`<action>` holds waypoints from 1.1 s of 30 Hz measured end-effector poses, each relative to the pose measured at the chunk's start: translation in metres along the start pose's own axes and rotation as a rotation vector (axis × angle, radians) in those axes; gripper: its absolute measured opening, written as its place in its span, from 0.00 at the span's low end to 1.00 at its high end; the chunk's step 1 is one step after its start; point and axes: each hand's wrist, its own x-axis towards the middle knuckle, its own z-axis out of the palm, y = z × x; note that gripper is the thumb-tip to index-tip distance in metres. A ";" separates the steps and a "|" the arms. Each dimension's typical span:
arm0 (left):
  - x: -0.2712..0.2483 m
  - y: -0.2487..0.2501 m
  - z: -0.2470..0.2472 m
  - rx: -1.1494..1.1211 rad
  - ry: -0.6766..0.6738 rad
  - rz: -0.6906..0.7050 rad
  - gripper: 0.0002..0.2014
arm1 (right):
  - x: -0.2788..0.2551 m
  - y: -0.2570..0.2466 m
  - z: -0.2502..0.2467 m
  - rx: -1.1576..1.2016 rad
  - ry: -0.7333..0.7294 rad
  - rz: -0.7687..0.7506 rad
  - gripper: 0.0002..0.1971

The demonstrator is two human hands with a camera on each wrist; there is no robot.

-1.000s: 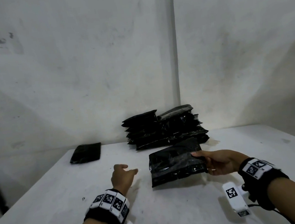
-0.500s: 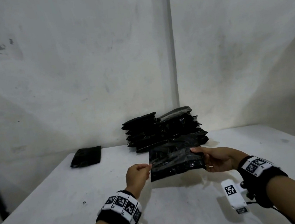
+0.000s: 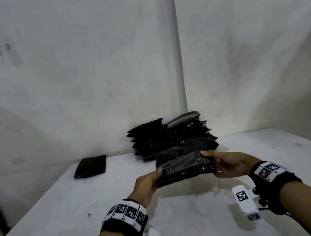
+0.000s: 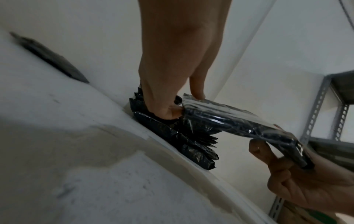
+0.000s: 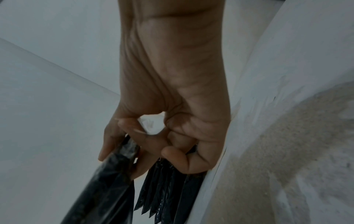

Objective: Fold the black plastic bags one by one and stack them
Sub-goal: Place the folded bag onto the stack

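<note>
Two hands share one bag (image 3: 185, 166) in the air just in front of the pile (image 3: 172, 135): the left hand (image 3: 146, 185) pinches its near corner, and the right hand (image 3: 229, 164) curls its fingers (image 5: 145, 153) round the far edge, likely stretching it flat for folding above the counter (image 3: 65, 217).

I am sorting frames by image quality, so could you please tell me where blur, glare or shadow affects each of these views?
Head view: sharp, dim light, the held bag casting a soft shadow on the table, walls bowed by the wide lens. Left wrist view: glare streaks on the bag's wrap, with the table and the lone bag smeared. Right wrist view: dark and soft overall, the right hand clearest.
</note>
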 end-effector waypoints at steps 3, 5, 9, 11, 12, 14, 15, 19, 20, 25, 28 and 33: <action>-0.004 0.003 0.000 -0.091 -0.122 -0.036 0.14 | 0.000 0.000 -0.004 0.005 -0.039 -0.005 0.15; -0.008 0.006 0.001 -0.126 -0.164 -0.072 0.10 | 0.001 0.001 -0.005 0.006 -0.073 -0.011 0.22; -0.010 0.009 0.002 -0.071 -0.118 -0.133 0.08 | 0.001 0.002 -0.003 -0.003 -0.092 -0.020 0.26; -0.009 0.009 0.003 -0.044 -0.119 -0.133 0.15 | 0.001 0.004 -0.001 -0.017 -0.097 -0.019 0.26; -0.010 0.009 0.003 -0.041 -0.142 -0.136 0.17 | 0.001 0.004 0.000 -0.032 -0.104 -0.013 0.26; -0.013 0.010 0.005 -0.055 -0.219 -0.148 0.19 | -0.001 0.005 0.004 -0.063 -0.121 0.004 0.25; -0.014 0.009 0.005 -0.064 -0.246 -0.159 0.19 | -0.001 0.005 0.006 -0.073 -0.123 0.013 0.25; -0.016 0.006 0.005 -0.068 -0.244 -0.153 0.15 | -0.004 0.001 0.012 -0.120 -0.051 0.040 0.17; -0.015 0.007 0.003 -0.081 -0.229 -0.143 0.14 | -0.005 -0.001 0.012 -0.129 -0.038 0.050 0.16; -0.011 0.014 -0.014 -0.126 -0.169 -0.092 0.21 | -0.011 -0.005 -0.002 -0.151 -0.010 0.014 0.21; -0.014 0.017 -0.017 -0.131 -0.166 -0.084 0.21 | -0.009 -0.004 -0.012 -0.130 -0.006 -0.022 0.19; -0.017 0.018 -0.012 -0.160 -0.190 -0.071 0.19 | 0.000 0.000 -0.009 -0.130 -0.074 -0.036 0.06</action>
